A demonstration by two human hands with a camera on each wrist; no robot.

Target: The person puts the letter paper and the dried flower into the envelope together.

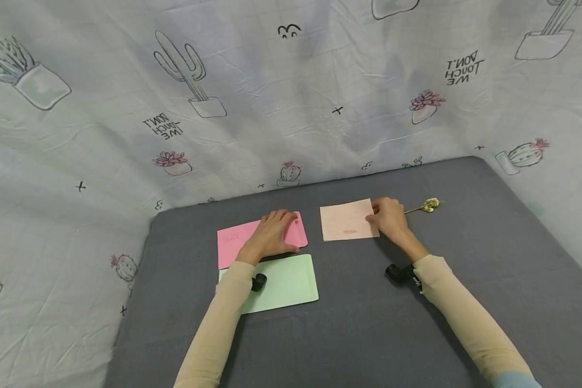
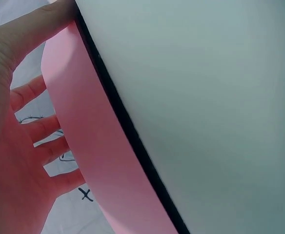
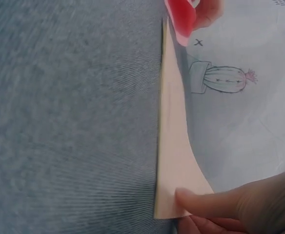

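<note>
A grey cloth-covered table (image 1: 349, 323) stands against a white hanging cloth (image 1: 252, 134) printed with potted cacti and reversed lettering. Nearest the person lies a pale green flat paper piece (image 1: 291, 280); its left end is covered by the left cream sleeve (image 1: 223, 334), and a small black wrist device (image 1: 259, 282) blocks more of it. Just beyond it lies a pink flat paper piece (image 1: 235, 242) with faint print at its left end, partly hidden by the left hand (image 1: 271, 234). A pale peach rectangular paper sheet (image 1: 346, 221) is to the right, and a small yellowish flower on a thin stem (image 1: 429, 205) lies beside the right hand (image 1: 390, 220). The left arm reaches across the green piece, its hand spread wide with thumb toward the near edge of the pink piece and fingers at the far edge; whether it grips or merely rests there, I cannot tell. The right hand pinches the peach sheet's right end. The right wrist view alone shows the thumb on top with fingers underneath, and the sheet's layered edge; the left wrist view alone reveals a dark strip separating pink from green.
</note>
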